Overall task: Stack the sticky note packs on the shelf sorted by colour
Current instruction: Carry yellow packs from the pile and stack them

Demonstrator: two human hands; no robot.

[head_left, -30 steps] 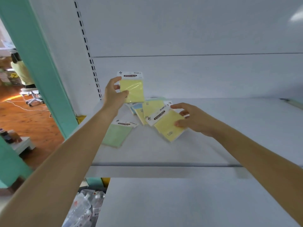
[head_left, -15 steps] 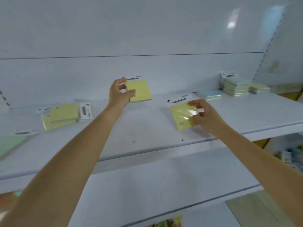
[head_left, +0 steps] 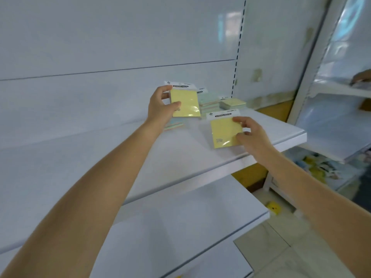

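Note:
My left hand (head_left: 161, 106) holds a yellow sticky note pack (head_left: 185, 104) up above the white shelf (head_left: 120, 157), thumb across its front. My right hand (head_left: 250, 133) pinches a second yellow pack (head_left: 224, 133) by its right edge, low over the shelf near its front. Behind them at the shelf's right end sit sorted stacks: a blue stack (head_left: 176, 125) partly hidden by my left wrist, a green stack (head_left: 208, 101) and a yellow stack (head_left: 232, 104).
A lower white shelf (head_left: 180, 227) juts out below. The shelf ends at the right by a slotted upright (head_left: 237, 51) and a glass-fronted cabinet (head_left: 341, 87). Goods lie on the floor and low shelves at the right.
The view has swung right along the shelf. Both hands carried their yellow packs rightward to the sorted stacks; the loose packs at the left are out of view.

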